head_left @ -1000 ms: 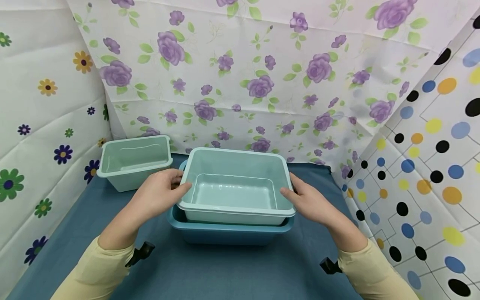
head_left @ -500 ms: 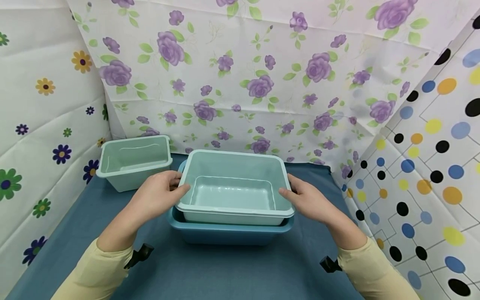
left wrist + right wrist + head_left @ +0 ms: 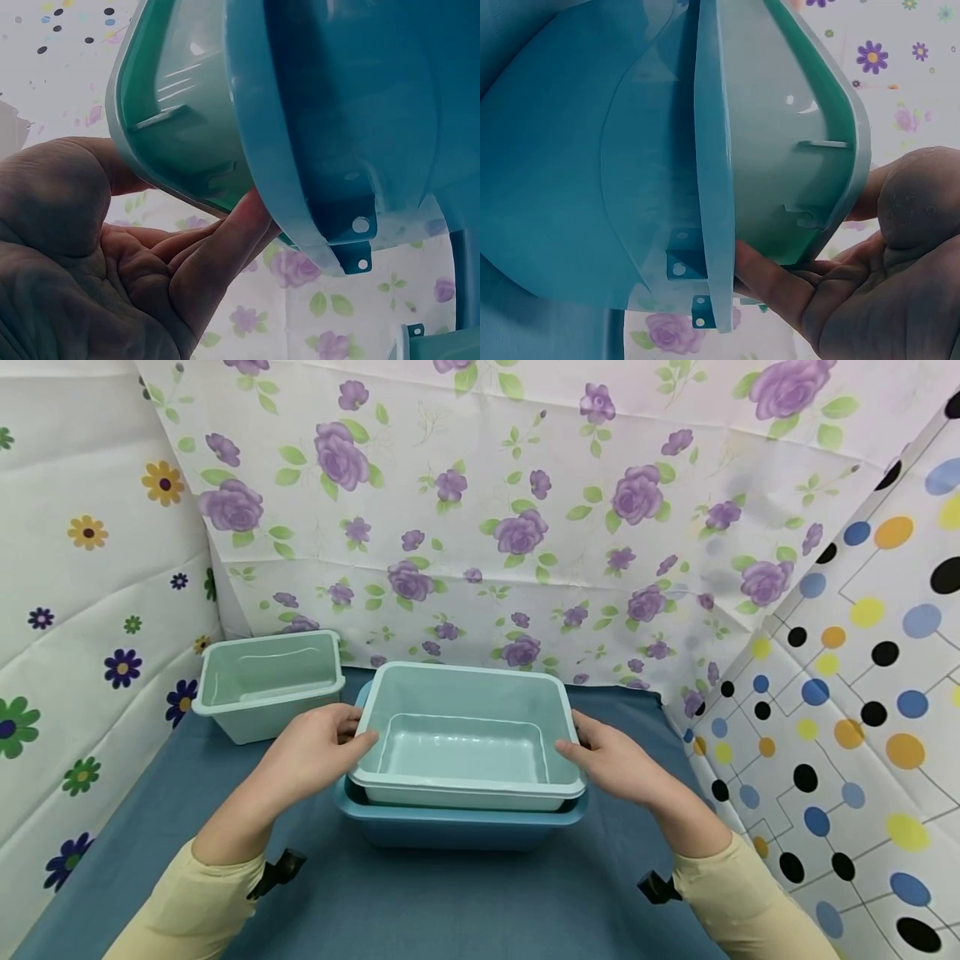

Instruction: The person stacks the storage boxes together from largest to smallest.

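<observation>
A pale mint plastic basin (image 3: pixel 465 747) sits partly inside a larger blue basin (image 3: pixel 461 827), its rim standing above the blue one. My left hand (image 3: pixel 315 747) grips the mint basin's left rim, thumb over the edge. On the opposite side, my right hand (image 3: pixel 617 762) holds the right rim in the same way. From below, the left wrist view shows fingers under the mint basin's rim (image 3: pixel 116 112), touching the blue basin's edge (image 3: pixel 262 135). In the right wrist view, fingertips (image 3: pixel 754 262) lie between the two rims.
A smaller green basin (image 3: pixel 270 685) stands at the back left of the blue cloth-covered table (image 3: pixel 450 910). Behind hangs a purple-flowered sheet (image 3: pixel 480 527). Patterned sheets close off the left (image 3: pixel 90 610) and right (image 3: pixel 847 693) sides.
The mint basin has come down slightly into the blue basin, shifting a little left and towards me. Both hands keep their grip and move with it. The blue basin stays in place.
</observation>
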### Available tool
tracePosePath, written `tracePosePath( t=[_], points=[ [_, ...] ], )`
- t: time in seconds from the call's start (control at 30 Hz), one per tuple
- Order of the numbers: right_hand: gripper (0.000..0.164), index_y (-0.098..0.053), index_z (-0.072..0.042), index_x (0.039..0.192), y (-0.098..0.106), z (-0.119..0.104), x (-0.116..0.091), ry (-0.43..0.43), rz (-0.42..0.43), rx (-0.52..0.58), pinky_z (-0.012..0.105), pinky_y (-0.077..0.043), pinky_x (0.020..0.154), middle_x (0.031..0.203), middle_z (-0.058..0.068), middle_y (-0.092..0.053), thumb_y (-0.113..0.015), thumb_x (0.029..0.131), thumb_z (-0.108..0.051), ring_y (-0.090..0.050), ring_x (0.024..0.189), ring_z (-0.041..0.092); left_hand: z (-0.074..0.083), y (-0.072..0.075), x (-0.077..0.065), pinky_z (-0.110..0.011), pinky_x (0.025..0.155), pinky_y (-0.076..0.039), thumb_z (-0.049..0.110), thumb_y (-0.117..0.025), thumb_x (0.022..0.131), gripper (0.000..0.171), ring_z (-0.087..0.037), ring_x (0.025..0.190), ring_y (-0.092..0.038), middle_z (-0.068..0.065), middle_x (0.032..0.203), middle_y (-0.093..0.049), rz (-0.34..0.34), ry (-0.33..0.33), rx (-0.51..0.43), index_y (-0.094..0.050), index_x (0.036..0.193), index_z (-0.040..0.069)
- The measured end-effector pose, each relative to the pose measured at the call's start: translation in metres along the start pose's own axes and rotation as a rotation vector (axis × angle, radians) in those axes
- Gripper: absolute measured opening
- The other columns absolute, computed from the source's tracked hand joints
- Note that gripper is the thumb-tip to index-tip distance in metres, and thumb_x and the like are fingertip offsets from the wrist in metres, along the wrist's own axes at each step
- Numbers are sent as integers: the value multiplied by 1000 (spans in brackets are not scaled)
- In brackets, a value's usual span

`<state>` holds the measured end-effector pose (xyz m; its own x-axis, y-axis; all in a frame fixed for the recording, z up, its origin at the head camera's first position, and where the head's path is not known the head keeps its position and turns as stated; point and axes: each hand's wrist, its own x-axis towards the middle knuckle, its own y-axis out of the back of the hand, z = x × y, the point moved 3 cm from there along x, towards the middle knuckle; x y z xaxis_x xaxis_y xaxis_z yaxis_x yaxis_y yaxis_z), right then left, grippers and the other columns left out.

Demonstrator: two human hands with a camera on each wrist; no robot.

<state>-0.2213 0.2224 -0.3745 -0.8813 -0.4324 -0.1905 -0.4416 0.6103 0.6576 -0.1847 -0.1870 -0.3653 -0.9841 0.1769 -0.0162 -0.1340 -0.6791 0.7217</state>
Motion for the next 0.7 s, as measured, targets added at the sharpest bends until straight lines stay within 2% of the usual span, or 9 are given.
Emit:
tracePosePath(
  t=[0.43,0.7],
  points=[
    [78,-18,-11,179,-1,-1,0,0,-14,16,62,-50,115,169,22,-49,-58,118,-39,-55,150,39,-7,0,1,-58,101,-59,34,-67,112,56,-41,130,-69,-26,142,-70,-29,33,-9,-62,151,-6],
    [77,-22,-9,179,-1,-1,2,-9,-17,7,60,-53,112,163,24,-56,-59,118,-38,-61,144,37,-11,0,0,-59,100,-59,35,-67,112,57,-43,131,-68,-27,143,-70,-39,41,-13,-61,152,-6]
  ],
)
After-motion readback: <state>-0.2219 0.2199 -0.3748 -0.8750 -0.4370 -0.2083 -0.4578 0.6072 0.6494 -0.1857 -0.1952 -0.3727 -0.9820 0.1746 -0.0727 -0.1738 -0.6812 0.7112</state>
